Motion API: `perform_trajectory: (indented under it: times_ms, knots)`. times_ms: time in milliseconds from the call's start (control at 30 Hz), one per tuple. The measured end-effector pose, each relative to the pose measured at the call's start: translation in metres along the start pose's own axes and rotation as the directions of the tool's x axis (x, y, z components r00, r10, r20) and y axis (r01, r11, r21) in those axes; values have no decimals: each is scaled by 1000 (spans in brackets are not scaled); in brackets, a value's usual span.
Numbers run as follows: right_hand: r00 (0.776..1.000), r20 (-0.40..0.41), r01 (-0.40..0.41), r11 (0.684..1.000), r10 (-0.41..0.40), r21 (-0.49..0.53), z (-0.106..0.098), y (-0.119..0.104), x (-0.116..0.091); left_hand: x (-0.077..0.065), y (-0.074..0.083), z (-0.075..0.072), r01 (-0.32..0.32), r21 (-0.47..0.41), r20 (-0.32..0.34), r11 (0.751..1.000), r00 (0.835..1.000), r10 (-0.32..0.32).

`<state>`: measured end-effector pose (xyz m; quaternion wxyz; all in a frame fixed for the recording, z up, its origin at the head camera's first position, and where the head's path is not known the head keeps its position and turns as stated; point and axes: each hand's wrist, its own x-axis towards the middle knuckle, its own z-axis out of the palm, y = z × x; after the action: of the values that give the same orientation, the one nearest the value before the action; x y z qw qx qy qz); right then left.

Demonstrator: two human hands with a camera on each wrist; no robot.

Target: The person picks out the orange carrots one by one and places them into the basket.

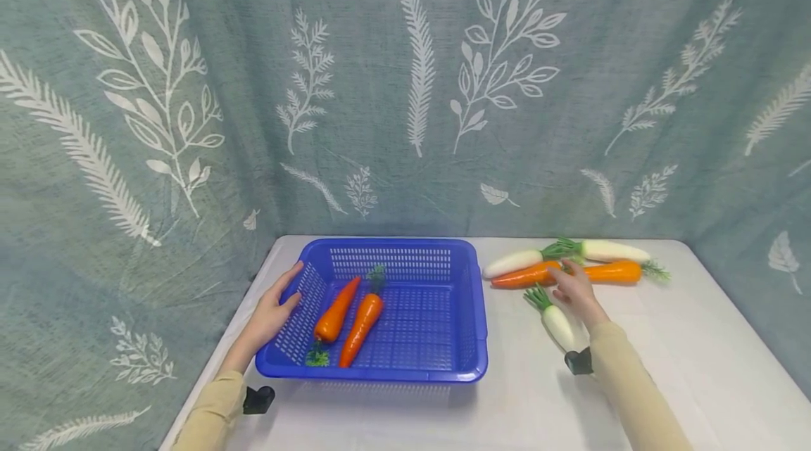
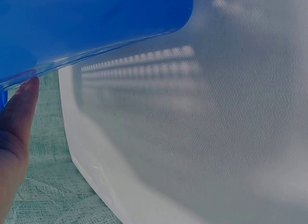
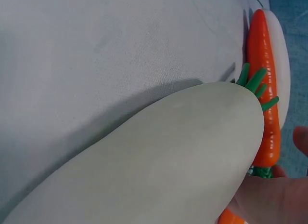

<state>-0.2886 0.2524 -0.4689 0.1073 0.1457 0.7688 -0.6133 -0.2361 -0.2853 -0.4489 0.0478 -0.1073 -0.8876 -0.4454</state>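
My left hand [image 1: 271, 316] rests at the left rim of a blue plastic basket [image 1: 472, 317]; its thumb [image 2: 24, 108] touches the rim in the left wrist view. Two carrots [image 1: 337, 312] with green tops lie inside the basket. On the right, my right hand [image 1: 575, 293] reaches over a carrot [image 1: 522, 277], fingers loosely bent near its leafy end. Whether they touch it I cannot tell. Just left of that hand lies a short white radish [image 1: 557, 328], large in the right wrist view.
Behind the right hand lie another carrot [image 1: 613, 272] and two white radishes, one [image 1: 516, 263] at the left and one [image 1: 614, 250] at the back. A white-covered table [image 1: 526, 402] bears everything. A green leaf-patterned curtain [image 1: 380, 176] hangs behind and at both sides.
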Motion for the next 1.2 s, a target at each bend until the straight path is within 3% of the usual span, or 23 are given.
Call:
perform_trajectory:
  times_ms: [233, 367, 533, 700, 833, 1200]
  knots:
    - [999, 31, 12, 997, -10, -73, 2, -5, -3, 0, 2, 2, -3, 14, -7, 1000, 1000, 3]
    - [1000, 5, 12, 995, -12, -99, 5, -5, -6, -1, 1, 3, -17, -15, -13, 1000, 1000, 17]
    - [994, -104, 13, 997, -21, -75, 11, -1, -6, -4, -1, 3, -65, -20, -42, 998, 997, 64]
    - [984, -177, 5, 999, -14, -50, 16, 0, -2, -2, 4, -2, 3, -6, -10, 1000, 1000, -3]
    - [982, -186, -12, 1000, 14, 8, 19, 0, -1, -1, 4, -3, 38, -2, 10, 999, 999, -38]
    - [978, -202, -37, 994, 58, 107, 21, 2, 1, 0, 0, -2, 29, -5, 17, 1000, 999, -29]
